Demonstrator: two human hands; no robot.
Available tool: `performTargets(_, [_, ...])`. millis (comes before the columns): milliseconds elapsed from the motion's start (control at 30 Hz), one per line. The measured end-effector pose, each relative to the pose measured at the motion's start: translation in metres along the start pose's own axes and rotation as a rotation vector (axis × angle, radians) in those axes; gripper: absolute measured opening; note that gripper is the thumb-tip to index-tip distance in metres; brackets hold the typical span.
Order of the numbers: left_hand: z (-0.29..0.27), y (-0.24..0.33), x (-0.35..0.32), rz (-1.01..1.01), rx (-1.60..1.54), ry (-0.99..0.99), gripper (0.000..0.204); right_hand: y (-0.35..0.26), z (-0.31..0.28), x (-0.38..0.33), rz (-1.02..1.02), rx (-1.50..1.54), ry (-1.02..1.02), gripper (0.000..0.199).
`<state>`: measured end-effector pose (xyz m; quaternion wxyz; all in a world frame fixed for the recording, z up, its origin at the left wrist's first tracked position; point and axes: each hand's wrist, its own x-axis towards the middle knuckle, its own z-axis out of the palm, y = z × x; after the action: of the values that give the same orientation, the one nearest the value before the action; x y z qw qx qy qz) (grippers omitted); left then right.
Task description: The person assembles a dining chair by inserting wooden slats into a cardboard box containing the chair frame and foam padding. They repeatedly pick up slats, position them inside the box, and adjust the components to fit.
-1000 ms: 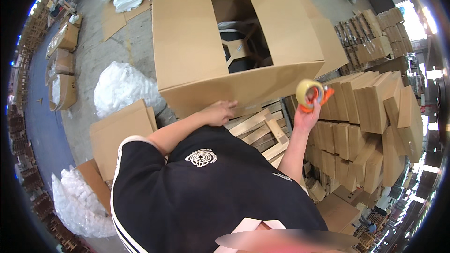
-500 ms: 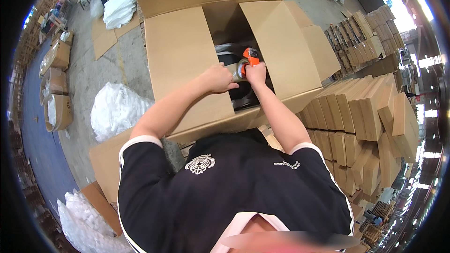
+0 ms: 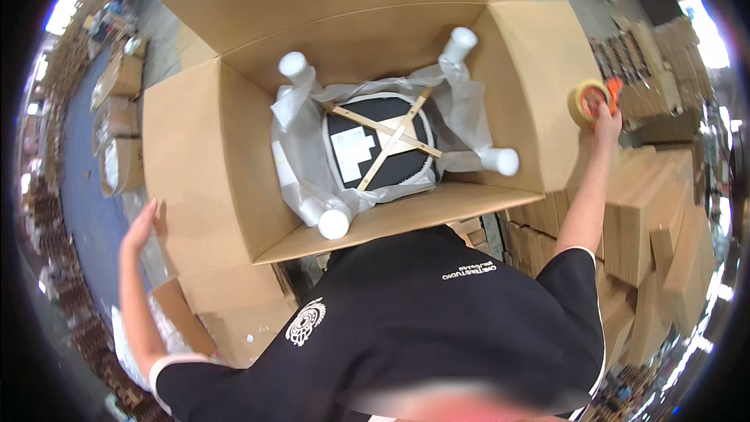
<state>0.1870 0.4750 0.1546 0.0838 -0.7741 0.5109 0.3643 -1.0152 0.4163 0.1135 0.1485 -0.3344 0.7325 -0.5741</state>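
A large cardboard box (image 3: 406, 223) stands before me with its flaps spread. Inside lies an upturned chair or stool (image 3: 373, 164), its round black underside crossed by wooden bars. White foam wraps its legs, and translucent sheeting hangs around the sides. My left hand (image 3: 141, 223) is beside the outer edge of the left flap (image 3: 187, 164), fingers stretched out and holding nothing. Over at the right flap (image 3: 539, 70), my right hand (image 3: 605, 119) grips an orange tape dispenser (image 3: 614, 94) with a tan tape roll (image 3: 587, 100) on it.
Stacked cardboard cartons (image 3: 644, 187) and bundles of flat cardboard (image 3: 641, 55) rise at the right. Several open boxes (image 3: 121, 164) line the far left beside a blue floor strip (image 3: 74, 187). White plastic wrapping (image 3: 168, 324) lies at the lower left.
Both hands have moved apart from the middle of the box, left hand to the left, right hand to the right. The side flaps have swung outward, uncovering the contents.
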Motion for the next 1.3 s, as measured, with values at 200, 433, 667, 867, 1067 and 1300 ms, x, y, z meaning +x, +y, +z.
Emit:
performTargets(200, [0.292, -0.01, 0.08, -0.114, -1.098, 0.027, 0.086, 0.245, 0.083, -0.053, 0.73, 0.72, -0.19, 0.047])
performTargets(433, [0.19, 0.184, 0.051, -0.096, -0.101, 0.198, 0.062, 0.178, 0.112, 0.001, 0.744, 0.069, -0.056, 0.017])
performTargets(667, [0.084, 0.53, 0.066, 0.97, 0.417, 1.244, 0.063, 0.028, 0.216, -0.004, 0.294, 0.582, -0.136, 0.019])
performTargets(867, [0.086, 0.685, 0.228, 0.584, 0.202, 0.607, 0.085, 0.032, 0.225, -0.001, 0.345, 0.617, -0.04, 0.017])
performTargets(1067, [0.137, 0.69, 0.317, 0.293, 0.201, -0.146, 0.066, 0.023, 0.228, -0.006, -0.027, 0.386, -0.141, 0.03])
performTargets(1300, [0.209, 0.627, 0.135, 0.881, -0.251, 0.637, 0.045, -0.011, 0.222, -0.02, -0.175, 0.521, -0.314, 0.064])
